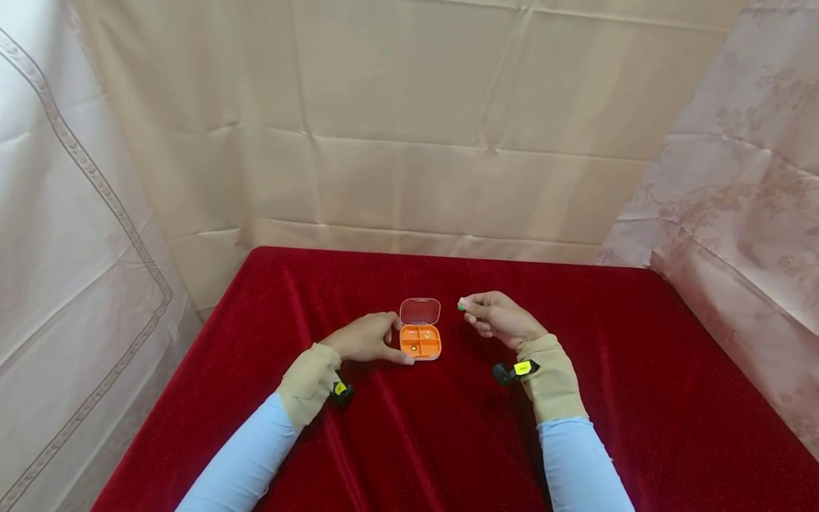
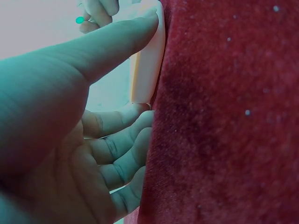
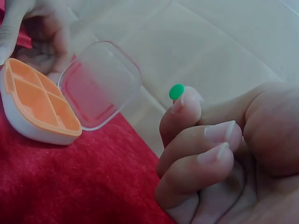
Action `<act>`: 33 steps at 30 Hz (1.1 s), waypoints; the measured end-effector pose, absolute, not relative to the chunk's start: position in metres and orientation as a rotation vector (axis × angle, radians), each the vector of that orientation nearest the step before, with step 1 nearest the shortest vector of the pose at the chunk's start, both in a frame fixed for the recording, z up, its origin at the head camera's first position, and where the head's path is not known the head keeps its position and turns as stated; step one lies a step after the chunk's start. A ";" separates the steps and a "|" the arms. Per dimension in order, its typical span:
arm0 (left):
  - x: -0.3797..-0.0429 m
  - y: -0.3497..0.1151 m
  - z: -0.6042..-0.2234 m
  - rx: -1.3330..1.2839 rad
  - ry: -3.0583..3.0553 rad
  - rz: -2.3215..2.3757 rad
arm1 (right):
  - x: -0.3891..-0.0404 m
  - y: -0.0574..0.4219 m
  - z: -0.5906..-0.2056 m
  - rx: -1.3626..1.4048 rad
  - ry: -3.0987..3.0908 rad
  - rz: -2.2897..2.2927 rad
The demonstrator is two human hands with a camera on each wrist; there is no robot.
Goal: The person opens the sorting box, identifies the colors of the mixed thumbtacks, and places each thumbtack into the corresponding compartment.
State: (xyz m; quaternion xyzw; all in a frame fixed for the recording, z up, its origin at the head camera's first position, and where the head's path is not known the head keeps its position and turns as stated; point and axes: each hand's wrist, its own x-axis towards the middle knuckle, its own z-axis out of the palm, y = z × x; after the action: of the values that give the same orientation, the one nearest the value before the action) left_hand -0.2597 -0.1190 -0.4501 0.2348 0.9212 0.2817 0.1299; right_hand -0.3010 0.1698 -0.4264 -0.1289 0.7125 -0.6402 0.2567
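An orange and white pill box (image 1: 420,343) lies on the red cloth, its clear lid (image 3: 100,86) standing open at the far side. My left hand (image 1: 367,338) holds the box from the left, with the thumb at its front corner and the index finger against its side further back. Small gold-coloured pieces lie in two of its compartments, one near left and one far right. To the right of the box, my right hand (image 1: 502,318) is raised and pinches a small green disc (image 3: 177,91) between thumb and index fingertip. The disc's underside is mostly hidden.
A red velvet cloth (image 1: 614,384) covers the table and has long creases. Beige curtain fabric (image 1: 409,178) hangs behind the far edge. Pale patterned drapes stand at left and right. Each wrist carries a small black camera (image 1: 504,373) on a beige band.
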 end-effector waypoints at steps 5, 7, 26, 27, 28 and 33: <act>-0.260 -0.119 -0.451 0.695 2.681 0.816 | -0.299 0.167 -0.424 -0.398 1.952 -1.695; -0.260 -0.119 -0.452 0.695 2.680 0.821 | -0.298 0.165 -0.424 -0.407 1.962 -1.679; -0.262 -0.119 -0.451 0.705 2.685 0.801 | -0.297 0.160 -0.429 -0.529 1.985 -1.552; -0.262 -0.119 -0.452 0.704 2.685 0.804 | -0.296 0.160 -0.429 -0.533 1.982 -1.548; -0.262 -0.119 -0.452 0.704 2.685 0.806 | -0.296 0.159 -0.429 -0.540 1.982 -1.541; -0.261 -0.119 -0.452 0.700 2.682 0.820 | -0.295 0.157 -0.429 -0.540 1.972 -1.537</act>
State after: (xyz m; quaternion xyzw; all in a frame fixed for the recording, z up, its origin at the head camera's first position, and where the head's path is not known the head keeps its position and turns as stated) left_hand -0.2614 -0.1190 -0.4524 0.2404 0.9205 0.2814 0.1253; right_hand -0.2946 0.1570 -0.4293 -0.2022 0.7383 -0.5755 0.2877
